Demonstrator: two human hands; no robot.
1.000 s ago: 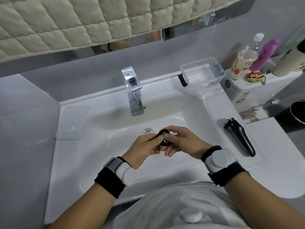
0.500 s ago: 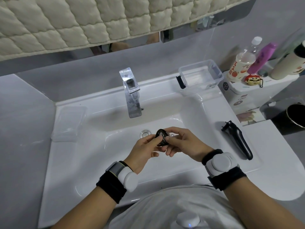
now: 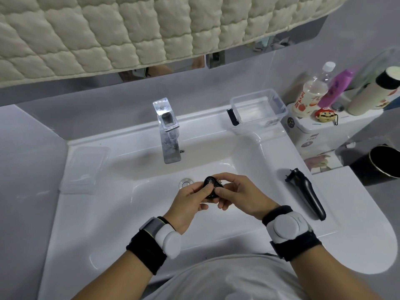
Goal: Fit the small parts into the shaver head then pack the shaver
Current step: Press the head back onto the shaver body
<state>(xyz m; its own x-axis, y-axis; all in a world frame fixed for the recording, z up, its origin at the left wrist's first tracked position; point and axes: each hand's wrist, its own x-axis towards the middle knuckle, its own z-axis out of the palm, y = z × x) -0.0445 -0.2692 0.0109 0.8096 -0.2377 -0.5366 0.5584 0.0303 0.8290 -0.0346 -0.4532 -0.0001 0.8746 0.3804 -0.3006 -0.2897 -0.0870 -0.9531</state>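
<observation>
A small black shaver head (image 3: 211, 183) with round cutter openings is held over the white sink basin (image 3: 134, 204). My left hand (image 3: 188, 202) grips its left side, thumb pressed on its face. My right hand (image 3: 240, 194) holds its right side with thumb and fingers. Any small parts are hidden by my fingers. The black shaver body (image 3: 307, 193) lies apart on the counter to the right of the basin. A clear plastic box (image 3: 258, 109) with a black latch stands at the back right.
A chrome faucet (image 3: 168, 131) rises behind the basin, with the drain (image 3: 185, 182) just left of my hands. A clear lid (image 3: 85, 167) lies on the left counter. Bottles (image 3: 311, 92) and a small figure (image 3: 324, 115) stand on a white unit at right.
My hands have stayed over the basin, with small finger shifts on the shaver head; my left thumb now presses on its face. The view has shifted slightly.
</observation>
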